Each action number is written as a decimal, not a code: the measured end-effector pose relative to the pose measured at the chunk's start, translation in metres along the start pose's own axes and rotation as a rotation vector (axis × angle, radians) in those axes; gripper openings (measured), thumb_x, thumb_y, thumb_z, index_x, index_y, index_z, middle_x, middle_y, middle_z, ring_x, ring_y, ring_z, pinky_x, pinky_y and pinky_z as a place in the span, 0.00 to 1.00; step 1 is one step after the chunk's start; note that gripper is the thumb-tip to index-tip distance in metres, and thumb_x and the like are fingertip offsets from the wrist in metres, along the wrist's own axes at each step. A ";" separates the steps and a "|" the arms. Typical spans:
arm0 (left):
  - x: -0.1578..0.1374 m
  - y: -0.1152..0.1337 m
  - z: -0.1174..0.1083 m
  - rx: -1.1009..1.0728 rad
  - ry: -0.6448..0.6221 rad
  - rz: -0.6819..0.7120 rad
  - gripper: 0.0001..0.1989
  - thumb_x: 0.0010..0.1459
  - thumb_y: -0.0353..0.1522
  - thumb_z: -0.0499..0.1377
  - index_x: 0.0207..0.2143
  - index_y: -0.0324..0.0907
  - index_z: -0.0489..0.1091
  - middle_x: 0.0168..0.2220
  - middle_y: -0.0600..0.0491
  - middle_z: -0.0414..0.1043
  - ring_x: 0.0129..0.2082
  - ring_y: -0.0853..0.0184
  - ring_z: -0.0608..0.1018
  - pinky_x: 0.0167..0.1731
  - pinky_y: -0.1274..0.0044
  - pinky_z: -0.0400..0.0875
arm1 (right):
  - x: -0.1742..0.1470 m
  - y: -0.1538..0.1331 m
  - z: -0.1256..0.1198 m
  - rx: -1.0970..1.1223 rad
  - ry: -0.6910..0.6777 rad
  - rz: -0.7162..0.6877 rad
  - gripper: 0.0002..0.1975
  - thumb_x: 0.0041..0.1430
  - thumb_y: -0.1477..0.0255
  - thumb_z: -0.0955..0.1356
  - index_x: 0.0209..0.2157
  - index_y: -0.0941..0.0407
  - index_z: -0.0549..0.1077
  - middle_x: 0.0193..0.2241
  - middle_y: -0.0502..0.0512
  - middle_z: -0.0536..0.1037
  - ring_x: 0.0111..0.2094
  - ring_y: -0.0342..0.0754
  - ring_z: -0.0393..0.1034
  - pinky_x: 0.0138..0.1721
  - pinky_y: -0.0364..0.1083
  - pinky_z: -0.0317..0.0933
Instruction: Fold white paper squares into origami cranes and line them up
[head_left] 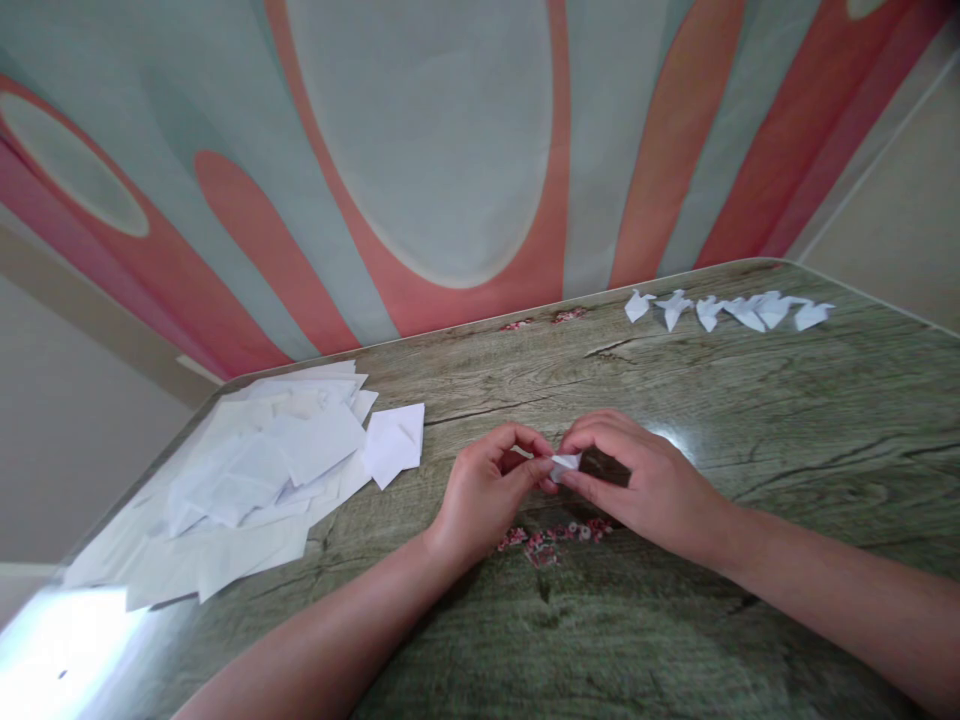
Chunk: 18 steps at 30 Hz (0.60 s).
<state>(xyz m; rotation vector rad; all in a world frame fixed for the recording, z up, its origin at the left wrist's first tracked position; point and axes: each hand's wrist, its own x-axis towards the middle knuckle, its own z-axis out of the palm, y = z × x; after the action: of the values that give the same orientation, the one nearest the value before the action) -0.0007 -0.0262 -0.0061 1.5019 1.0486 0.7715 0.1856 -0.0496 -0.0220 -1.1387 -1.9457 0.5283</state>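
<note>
A small folded piece of white paper [565, 465] is pinched between my two hands above the middle of the table. My left hand [491, 485] grips its left end between thumb and fingers. On the other side, my right hand [637, 475] has thumb and forefinger closed on its right end. Part of the paper is covered by my fingertips, so its full shape cannot be made out. Far off at the back right, several folded white paper figures [673, 309] stand in a row, looking like origami birds.
A loose, spread-out pile of white paper sheets [247, 480] covers the table's left side. Beside it lie a few small paper squares [395, 440]. The wood-grain table [480, 385] meets a patterned wall [420, 150] at its back edge. Light glares at the lower left.
</note>
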 end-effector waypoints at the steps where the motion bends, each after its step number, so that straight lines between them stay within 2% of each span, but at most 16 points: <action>1: 0.001 0.000 -0.001 0.004 0.001 0.006 0.05 0.56 0.31 0.60 0.34 0.39 0.68 0.27 0.54 0.73 0.27 0.69 0.77 0.32 0.77 0.70 | 0.000 0.001 -0.001 0.005 -0.002 -0.001 0.07 0.57 0.71 0.68 0.40 0.52 0.71 0.38 0.54 0.75 0.43 0.50 0.68 0.46 0.51 0.62; 6: 0.006 -0.001 -0.011 -0.061 -0.091 -0.014 0.08 0.56 0.33 0.60 0.34 0.38 0.66 0.27 0.55 0.71 0.27 0.70 0.77 0.31 0.78 0.70 | 0.003 0.005 -0.008 0.100 -0.071 0.005 0.08 0.61 0.69 0.65 0.41 0.50 0.73 0.39 0.53 0.76 0.44 0.50 0.68 0.47 0.51 0.61; 12: 0.011 -0.005 -0.017 -0.126 -0.208 -0.024 0.08 0.57 0.33 0.60 0.34 0.38 0.65 0.27 0.54 0.71 0.28 0.70 0.76 0.32 0.78 0.69 | 0.006 0.004 -0.015 0.208 -0.163 0.211 0.06 0.60 0.69 0.65 0.36 0.50 0.74 0.36 0.50 0.77 0.40 0.48 0.71 0.44 0.48 0.62; 15: 0.013 -0.006 -0.018 -0.163 -0.241 -0.032 0.08 0.57 0.33 0.60 0.34 0.38 0.65 0.27 0.54 0.70 0.28 0.71 0.75 0.31 0.78 0.68 | 0.006 0.005 -0.015 0.200 -0.198 0.206 0.07 0.59 0.69 0.66 0.38 0.49 0.75 0.38 0.50 0.77 0.41 0.48 0.70 0.44 0.48 0.62; 18: 0.015 -0.007 -0.019 -0.198 -0.253 -0.050 0.09 0.56 0.34 0.61 0.34 0.38 0.64 0.28 0.55 0.69 0.27 0.73 0.73 0.29 0.80 0.68 | 0.006 0.007 -0.012 0.186 -0.201 0.138 0.08 0.58 0.69 0.67 0.40 0.48 0.75 0.39 0.50 0.77 0.42 0.48 0.70 0.46 0.49 0.61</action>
<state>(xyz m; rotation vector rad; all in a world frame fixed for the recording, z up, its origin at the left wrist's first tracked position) -0.0131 -0.0048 -0.0099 1.3578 0.7936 0.6130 0.1979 -0.0416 -0.0175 -1.1414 -1.9462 0.9094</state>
